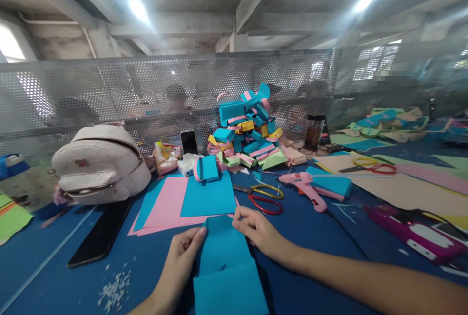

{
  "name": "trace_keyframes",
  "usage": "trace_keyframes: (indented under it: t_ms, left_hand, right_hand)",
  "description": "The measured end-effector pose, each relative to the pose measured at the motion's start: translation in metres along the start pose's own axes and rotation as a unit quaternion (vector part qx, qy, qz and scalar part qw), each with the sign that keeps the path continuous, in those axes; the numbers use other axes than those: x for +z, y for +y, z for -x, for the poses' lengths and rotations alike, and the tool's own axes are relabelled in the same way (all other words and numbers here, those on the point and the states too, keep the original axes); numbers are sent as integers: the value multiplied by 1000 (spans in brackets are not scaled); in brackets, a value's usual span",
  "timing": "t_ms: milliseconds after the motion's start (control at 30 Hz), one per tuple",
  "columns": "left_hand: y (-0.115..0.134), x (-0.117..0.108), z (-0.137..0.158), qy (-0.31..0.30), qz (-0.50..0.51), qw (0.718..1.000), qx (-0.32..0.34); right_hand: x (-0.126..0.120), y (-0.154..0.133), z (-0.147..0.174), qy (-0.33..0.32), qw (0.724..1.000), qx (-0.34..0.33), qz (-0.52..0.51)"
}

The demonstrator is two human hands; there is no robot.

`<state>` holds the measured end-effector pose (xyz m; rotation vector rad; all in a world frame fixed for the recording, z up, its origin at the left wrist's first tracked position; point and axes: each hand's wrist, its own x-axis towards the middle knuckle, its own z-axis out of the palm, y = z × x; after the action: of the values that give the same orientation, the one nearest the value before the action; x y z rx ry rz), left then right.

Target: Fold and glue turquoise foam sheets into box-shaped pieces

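A folded piece of blue craft paper (228, 288) lies in front of me, its upper flap raised and creased. My left hand (183, 251) pinches the flap's left edge between thumb and fingers. At the flap's upper right corner, my right hand (259, 232) has its thumb and forefinger closed on the paper. Just beyond the hands are stacked blue and pink sheets (208, 197), with a small blue paper piece with a pink loop (207, 168) on top. Scissors with red and yellow handles (265, 198) rest beside the stack.
A pink glue gun (305, 188) leans on a blue folded piece, its cord trailing right. Further back rises a pile of coloured paper pieces (248, 134). A white backpack (102, 164), a black phone (100, 234) and paper scraps (115, 289) are left; a purple power strip (417, 232) is right.
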<state>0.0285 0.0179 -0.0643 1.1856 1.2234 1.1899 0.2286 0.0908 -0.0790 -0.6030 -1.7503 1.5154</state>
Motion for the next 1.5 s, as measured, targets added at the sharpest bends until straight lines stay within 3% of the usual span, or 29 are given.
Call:
trace_keyframes:
  t_ms: [167, 367, 533, 900, 1067, 1167, 1300, 1400, 1500]
  left_hand:
    - [1, 0, -3, -44, 18, 999, 3]
    - [-3, 0, -6, -46, -5, 998, 30]
    - [-3, 4, -1, -58, -30, 998, 23]
    - [3, 6, 3, 17, -29, 999, 8]
    - [4, 8, 6, 14, 21, 999, -31]
    - [2, 7, 4, -7, 7, 1000, -4]
    - [2, 7, 1, -38, -36, 998, 19]
    - [4, 9, 2, -61, -58, 996, 29]
    - [6, 10, 5, -71, -70, 995, 30]
  right_hand:
    - [-1, 1, 1, -2, 1000, -13, 8]
    - [0, 0, 1, -3, 1000, 13, 4]
    - [2, -7, 1, 5, 1000, -3, 13]
    - [6, -10, 3, 24, 998, -12, 55]
    - [7, -8, 2, 43, 997, -25, 61]
    - [4, -8, 2, 60, 995, -26, 75]
    - [-1, -15, 4, 120, 970, -107, 181]
    - [-1, -23, 8, 111, 939, -166, 280]
    - [2, -27, 11, 94, 928, -167, 319]
